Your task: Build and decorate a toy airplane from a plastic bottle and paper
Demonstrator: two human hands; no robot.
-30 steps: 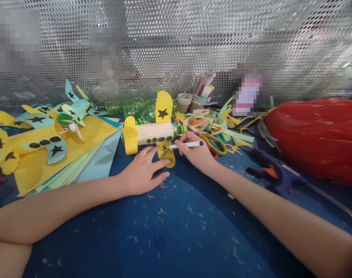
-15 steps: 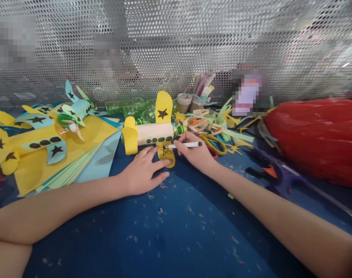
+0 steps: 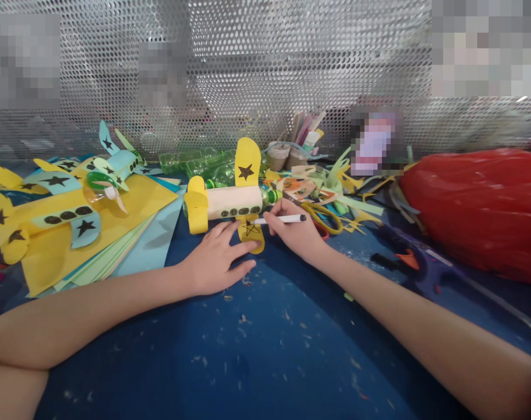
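Near-nil shift since earlier frame; marker (image 3: 287, 219) nudged slightly. Right hand (image 3: 295, 228) pinches marker, tip at star outline (image 3: 251, 228). Left hand (image 3: 215, 256) loosely spread, grasping nothing, against near wing (image 3: 257, 239) of bottle plane (image 3: 232, 202), mid-table. Step, judged: filling star; next stroke needs steady wing.

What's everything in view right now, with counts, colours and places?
bottle plane: 1, whitish body, yellow wings, centre
marker: 1, white with black end, at the lower wing
other planes: at least 2, yellow and blue, left
paper sheets: several, yellow, green, blue, left
bottles: several, green, behind centre
cups: 2, pale, back, with sticks
scraps: many, mixed, right of centre
scissors: 1, yellow-handled, by the scraps
glue gun: 1, purple, right
bag: 1, red, far right
pixelated patches: 4, grey or pinkish, back
screen: 1, silver, back
table: 1, blue, beneath
left hand: 1, on the lower wing
right hand: 1, holding the marker
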